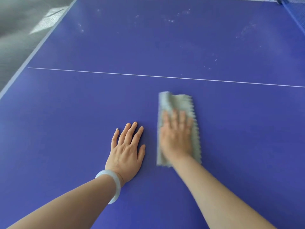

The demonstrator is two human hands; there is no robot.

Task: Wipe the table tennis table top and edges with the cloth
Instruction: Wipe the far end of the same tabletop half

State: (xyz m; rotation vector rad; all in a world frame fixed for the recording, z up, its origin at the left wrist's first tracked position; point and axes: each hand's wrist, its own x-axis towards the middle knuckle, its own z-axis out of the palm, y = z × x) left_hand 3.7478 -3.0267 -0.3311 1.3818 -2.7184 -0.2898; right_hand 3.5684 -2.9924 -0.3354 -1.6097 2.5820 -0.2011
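Right hand (pixel 176 139): our straight fingers (pixel 182 119) press the folded grey-green cloth (pixel 179 103).
Left hand (pixel 126 151): splayed flat.
Stroke: we keep it even, toward the white line (pixel 148 76).

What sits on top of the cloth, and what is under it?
The right hand lies flat on the cloth, fingers straight, pressing it against the blue table top. The patch of table beneath the cloth is covered, so its state cannot be seen.

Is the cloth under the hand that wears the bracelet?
No, the cloth lies under the right hand, while the left hand, with the bracelet at its wrist, rests flat on the bare blue table.
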